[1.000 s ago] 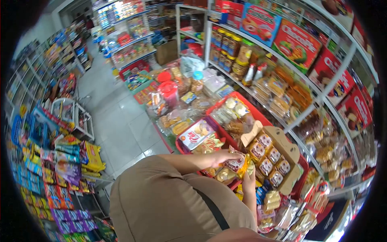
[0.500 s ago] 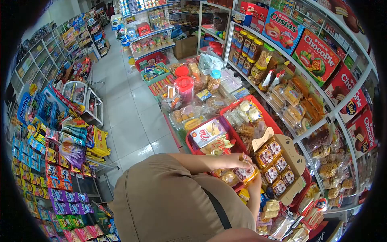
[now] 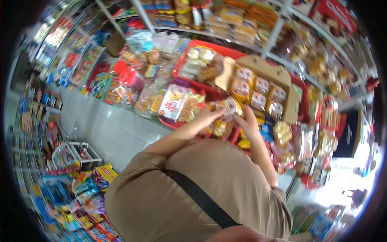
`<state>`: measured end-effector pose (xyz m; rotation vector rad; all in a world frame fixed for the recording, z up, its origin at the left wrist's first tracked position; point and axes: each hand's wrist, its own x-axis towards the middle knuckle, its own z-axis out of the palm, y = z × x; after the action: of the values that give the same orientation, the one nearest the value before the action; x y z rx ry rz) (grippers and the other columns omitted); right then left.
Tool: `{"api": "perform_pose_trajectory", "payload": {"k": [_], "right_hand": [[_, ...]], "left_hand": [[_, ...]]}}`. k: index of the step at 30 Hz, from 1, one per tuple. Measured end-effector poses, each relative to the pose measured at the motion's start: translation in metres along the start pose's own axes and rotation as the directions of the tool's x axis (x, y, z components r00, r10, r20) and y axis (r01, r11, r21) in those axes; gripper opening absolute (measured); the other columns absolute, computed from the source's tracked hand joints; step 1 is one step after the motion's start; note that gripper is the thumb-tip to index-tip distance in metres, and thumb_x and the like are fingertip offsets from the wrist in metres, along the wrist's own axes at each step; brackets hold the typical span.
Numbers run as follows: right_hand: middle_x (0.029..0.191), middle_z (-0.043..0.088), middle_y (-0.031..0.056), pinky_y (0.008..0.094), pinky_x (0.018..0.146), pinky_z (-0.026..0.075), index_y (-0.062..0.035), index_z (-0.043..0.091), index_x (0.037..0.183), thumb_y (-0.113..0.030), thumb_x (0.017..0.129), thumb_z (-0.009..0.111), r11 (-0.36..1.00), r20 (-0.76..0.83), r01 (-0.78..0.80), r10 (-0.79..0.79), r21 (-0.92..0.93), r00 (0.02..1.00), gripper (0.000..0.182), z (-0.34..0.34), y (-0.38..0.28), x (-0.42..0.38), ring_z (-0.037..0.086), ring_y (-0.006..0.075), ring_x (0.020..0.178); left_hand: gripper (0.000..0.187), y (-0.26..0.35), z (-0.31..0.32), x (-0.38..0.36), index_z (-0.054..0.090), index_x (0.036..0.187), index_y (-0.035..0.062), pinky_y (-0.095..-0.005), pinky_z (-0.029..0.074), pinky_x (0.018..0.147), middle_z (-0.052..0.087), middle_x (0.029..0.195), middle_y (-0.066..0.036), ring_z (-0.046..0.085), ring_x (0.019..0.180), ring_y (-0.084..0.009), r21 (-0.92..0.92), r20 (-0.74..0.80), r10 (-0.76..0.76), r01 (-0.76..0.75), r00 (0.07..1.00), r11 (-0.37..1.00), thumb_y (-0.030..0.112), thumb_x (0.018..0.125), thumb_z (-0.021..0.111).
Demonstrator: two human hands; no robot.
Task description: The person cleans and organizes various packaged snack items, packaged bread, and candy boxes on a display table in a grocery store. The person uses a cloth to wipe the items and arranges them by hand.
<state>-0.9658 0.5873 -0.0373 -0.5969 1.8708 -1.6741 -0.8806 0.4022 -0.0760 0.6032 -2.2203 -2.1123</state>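
Between my two hands is a wrapped snack cake in a clear and yellow packet with a white and brown printed face. My left hand grips its left side, fingers bent round the edge. At its right edge, my right hand holds with thumb and fingers. Just beyond stands an open cardboard box with several like packets in it. Below my hands, more yellow-wrapped packets lie in a red basket. Motion blur softens the print.
A white and purple biscuit box lies in the red basket to the left. Another red basket with bagged snacks sits behind. Red-lidded jars are farther left. Metal shelving rises at the back.
The view has turned to the right, so the goods appear shifted left and upward. My right hand, partly hidden before, now shows at the packet's right edge. The packet stays held.
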Motion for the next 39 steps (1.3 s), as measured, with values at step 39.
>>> {"api": "perform_pose_trajectory", "payload": {"k": [39], "right_hand": [[0.092,0.059,0.0083,0.0267,0.077,0.044,-0.0045,0.054,0.104,0.000,0.079,0.051,0.983,-0.178,-0.179,0.172,-0.027,0.969,0.025,-0.053,0.121,-0.034,0.056,0.0182,0.086]], "left_hand": [[0.053,-0.085,-0.019,-0.007,0.048,0.117,-0.0045,-0.0374,0.039,0.093,0.052,0.116,-0.023,0.048,0.110,-0.0343,0.690,0.144,0.041,-0.130,0.989,0.712,0.030,0.079,0.061]]}}
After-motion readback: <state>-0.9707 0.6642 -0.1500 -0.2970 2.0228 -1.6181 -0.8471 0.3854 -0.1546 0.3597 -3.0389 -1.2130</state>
